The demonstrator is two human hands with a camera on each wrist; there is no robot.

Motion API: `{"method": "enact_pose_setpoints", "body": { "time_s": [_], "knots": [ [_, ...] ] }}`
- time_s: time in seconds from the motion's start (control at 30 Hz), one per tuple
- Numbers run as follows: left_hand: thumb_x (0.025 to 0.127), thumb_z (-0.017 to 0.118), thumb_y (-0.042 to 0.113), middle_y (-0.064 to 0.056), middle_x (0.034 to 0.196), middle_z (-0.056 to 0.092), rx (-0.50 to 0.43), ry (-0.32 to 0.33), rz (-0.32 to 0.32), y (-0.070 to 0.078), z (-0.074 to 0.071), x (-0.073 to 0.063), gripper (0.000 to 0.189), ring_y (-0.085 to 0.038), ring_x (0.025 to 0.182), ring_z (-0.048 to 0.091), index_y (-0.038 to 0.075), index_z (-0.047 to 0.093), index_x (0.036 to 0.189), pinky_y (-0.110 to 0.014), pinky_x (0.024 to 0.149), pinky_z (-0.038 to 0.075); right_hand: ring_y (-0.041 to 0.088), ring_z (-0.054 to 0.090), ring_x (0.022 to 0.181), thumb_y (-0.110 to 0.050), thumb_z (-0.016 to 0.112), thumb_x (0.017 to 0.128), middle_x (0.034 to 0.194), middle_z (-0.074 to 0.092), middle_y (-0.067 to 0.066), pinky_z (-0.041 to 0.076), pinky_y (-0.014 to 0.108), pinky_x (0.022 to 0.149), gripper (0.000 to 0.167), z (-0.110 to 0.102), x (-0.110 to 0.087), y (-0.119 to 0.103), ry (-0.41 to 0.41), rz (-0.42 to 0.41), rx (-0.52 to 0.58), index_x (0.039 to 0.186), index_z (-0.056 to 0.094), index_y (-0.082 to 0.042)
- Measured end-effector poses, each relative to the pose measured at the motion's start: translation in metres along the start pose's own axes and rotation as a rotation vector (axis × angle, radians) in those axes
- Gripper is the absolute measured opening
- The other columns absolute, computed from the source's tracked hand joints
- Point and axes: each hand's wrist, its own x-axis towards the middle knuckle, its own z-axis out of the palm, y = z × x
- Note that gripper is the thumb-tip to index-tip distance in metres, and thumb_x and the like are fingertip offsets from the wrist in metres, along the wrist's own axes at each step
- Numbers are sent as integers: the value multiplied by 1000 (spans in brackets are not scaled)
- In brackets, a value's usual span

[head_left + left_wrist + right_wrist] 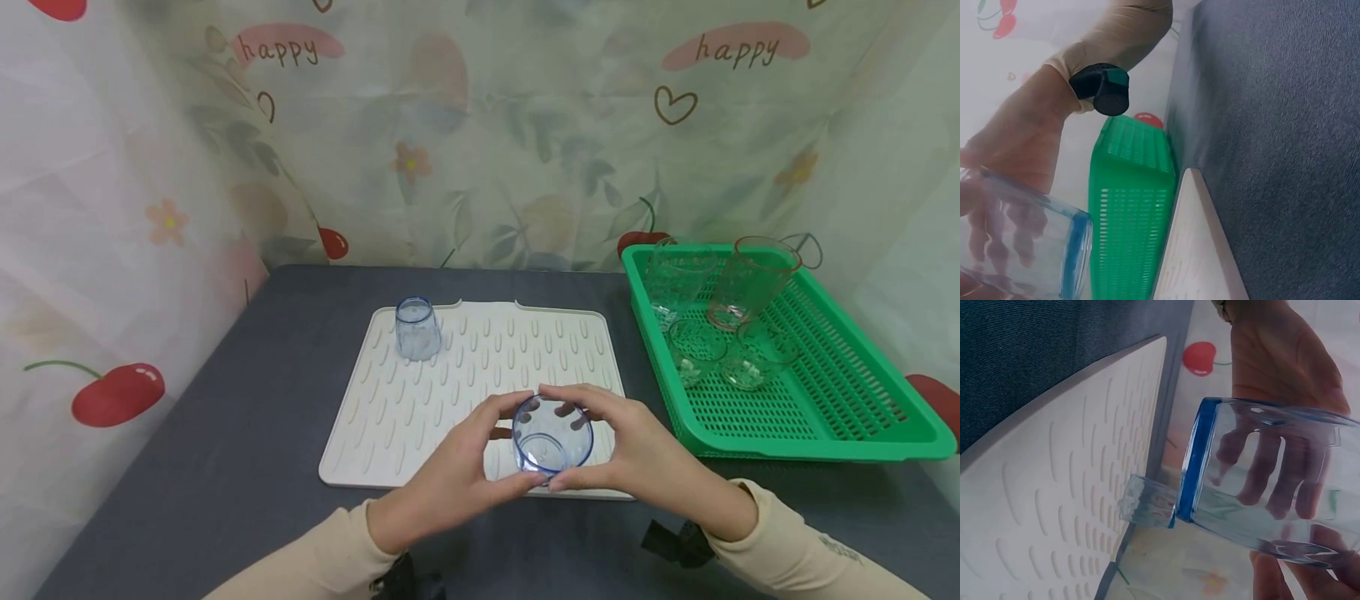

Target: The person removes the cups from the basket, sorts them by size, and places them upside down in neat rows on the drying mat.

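Note:
Both hands hold one clear blue-tinted drinking glass [552,452] over the front part of a white ridged drying mat [375,454]. My left hand [468,462] curves around its left side, thumb at the near side. On the other side my right hand [641,446] mirrors that grip, and the two thumb tips nearly meet. The glass is upright, its open mouth facing up; in the right wrist view its thick blue base [1196,462] points toward the mat. A second blue-tinted glass [417,331] stands on the mat's back left, narrow blue end up.
A green perforated basket [810,448] stands on the right, just beyond the mat. It holds several clear glasses, among them a tall pink-rimmed mug [753,283] with a handle. Patterned cloth [495,125] hangs behind the dark table [225,442] and along its sides.

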Motion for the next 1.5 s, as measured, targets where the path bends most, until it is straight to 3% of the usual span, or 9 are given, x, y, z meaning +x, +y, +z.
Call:
{"method": "enact_pose_setpoints", "body": {
  "time_s": [0.27,0.63,0.93,1.2,1.5],
  "knots": [
    [81,80,19,-1,136,50,-4,35,54,1,-6,0,75,-16,124,52,15,38,143,-29,95,51,15,61,103,-31,89,68,127,63,0,54,34,88,78,-1,0,-2,44,-67,44,136,54,-17],
    [79,79,12,-10,136,52,-18,88,193,2,-12,-1,77,-22,118,56,9,37,143,-35,90,55,13,61,106,-14,89,68,130,62,5,52,25,89,84,-2,-1,-1,100,-189,133,142,49,-13],
    [84,75,16,-16,134,52,-92,156,305,7,-17,1,73,-26,117,57,3,35,143,-36,91,54,11,65,101,-15,86,72,119,67,5,54,25,88,64,7,-2,2,57,-113,163,129,58,-8],
    [84,76,15,-19,134,52,-125,154,320,8,-17,0,73,-27,117,57,1,35,142,-36,90,55,10,63,110,-15,85,74,127,64,6,52,22,90,67,10,-2,3,13,-71,224,133,55,-9],
    [75,80,1,-18,134,53,-166,129,291,7,-19,-2,80,-27,119,57,3,36,141,-37,91,54,10,64,104,-14,86,73,120,65,3,52,21,91,62,9,-4,2,16,-81,232,127,58,-8]
  ]
}}
